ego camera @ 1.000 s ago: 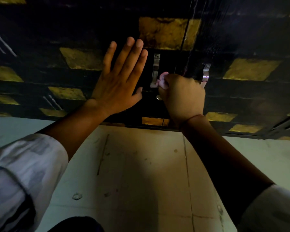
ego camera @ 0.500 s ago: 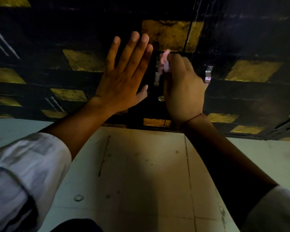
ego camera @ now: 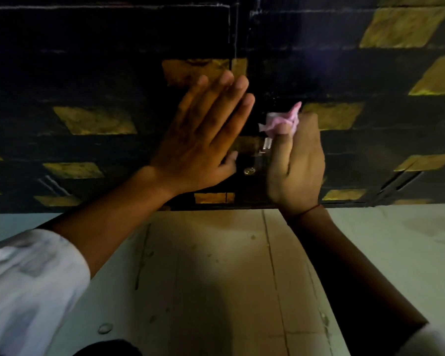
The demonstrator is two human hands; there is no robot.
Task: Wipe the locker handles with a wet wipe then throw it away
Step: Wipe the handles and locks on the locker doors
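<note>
Dark locker doors (ego camera: 344, 73) with yellow patches fill the view, left hand (ego camera: 203, 140) flat and open against the left door, fingers straight. Right hand (ego camera: 297, 163) grips the crumpled pink wet wipe (ego camera: 283, 120) just above the metal handle (ego camera: 266, 145), so wiping looks mid-way. Other handles not visible; disposal still left, no bin in sight.

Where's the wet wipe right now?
In the head view, right of centre: the wet wipe is bunched at the fingertips of the right hand, just above the metal locker handle, beside the flat left hand.
</note>
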